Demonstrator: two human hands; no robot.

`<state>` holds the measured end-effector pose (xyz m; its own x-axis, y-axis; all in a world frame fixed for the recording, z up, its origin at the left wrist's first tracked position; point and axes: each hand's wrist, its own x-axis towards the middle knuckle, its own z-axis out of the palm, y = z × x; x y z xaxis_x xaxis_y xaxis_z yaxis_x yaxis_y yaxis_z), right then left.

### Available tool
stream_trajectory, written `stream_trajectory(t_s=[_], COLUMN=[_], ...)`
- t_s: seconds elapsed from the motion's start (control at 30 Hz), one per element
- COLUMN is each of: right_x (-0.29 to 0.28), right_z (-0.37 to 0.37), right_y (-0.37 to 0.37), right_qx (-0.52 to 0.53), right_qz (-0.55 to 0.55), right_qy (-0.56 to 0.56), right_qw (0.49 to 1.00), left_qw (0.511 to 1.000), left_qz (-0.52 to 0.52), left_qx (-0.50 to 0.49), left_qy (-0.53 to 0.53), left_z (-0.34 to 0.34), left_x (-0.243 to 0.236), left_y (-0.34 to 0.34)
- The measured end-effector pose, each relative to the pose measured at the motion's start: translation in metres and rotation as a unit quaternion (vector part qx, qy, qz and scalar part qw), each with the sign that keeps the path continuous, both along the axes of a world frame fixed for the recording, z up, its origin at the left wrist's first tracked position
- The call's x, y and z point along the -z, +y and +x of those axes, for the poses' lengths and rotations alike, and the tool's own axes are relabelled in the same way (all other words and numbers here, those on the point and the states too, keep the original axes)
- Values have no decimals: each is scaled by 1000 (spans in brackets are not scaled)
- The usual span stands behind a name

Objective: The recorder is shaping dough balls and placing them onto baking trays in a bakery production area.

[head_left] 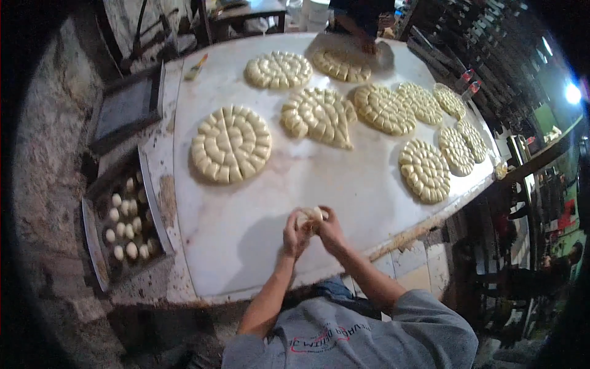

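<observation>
In the head view, a pale, smooth table (pixel 332 184) fills the middle, its near edge chipped. Segmented dough rounds (pixel 231 144) lie across its far and right parts, and a brush (pixel 196 66) rests near the far left corner. On the left, a metal tray (pixel 156 200) holds small dough balls (pixel 131 249), with a dark, flat tray (pixel 126 111) beyond it beside a rough wall (pixel 55 123). A co-worker (pixel 362 15) stands at the far edge, and a bright lamp (pixel 573 94) shines at right. Both bare forearms reach up from the lower edge and converge over the near part of the table. The left hand (pixel 295 237) and right hand (pixel 330 229) meet around a small dough piece (pixel 310 215), their fingers curled in and gripping it between them; whether it touches the tabletop I cannot tell.
</observation>
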<state>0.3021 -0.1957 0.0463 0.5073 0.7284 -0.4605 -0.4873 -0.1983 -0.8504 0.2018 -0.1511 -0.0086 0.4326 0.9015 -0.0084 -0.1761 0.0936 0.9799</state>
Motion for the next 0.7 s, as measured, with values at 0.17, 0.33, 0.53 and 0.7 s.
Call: stream_trajectory(t_s=[0.17,0.33,0.53,0.7], right_x=[-5,1,40,41], right_z=[50,131,226,188], right_y=[-24,-82,-59,44], right_qx=[89,44,-96,-35], right_qz=[9,3,-116,-91], right_qy=[-79,-256,-794,-681], right_qw=[993,966,590,726], left_qw=[987,992,757,810], left_qz=[46,-39,383,258], left_qx=[10,-29,-21,-169], left_qy=[153,120,529,499], left_z=[-60,-121,-88,36], left_x=[-19,-21,-50,-38], left_y=[-13,-14,43,62])
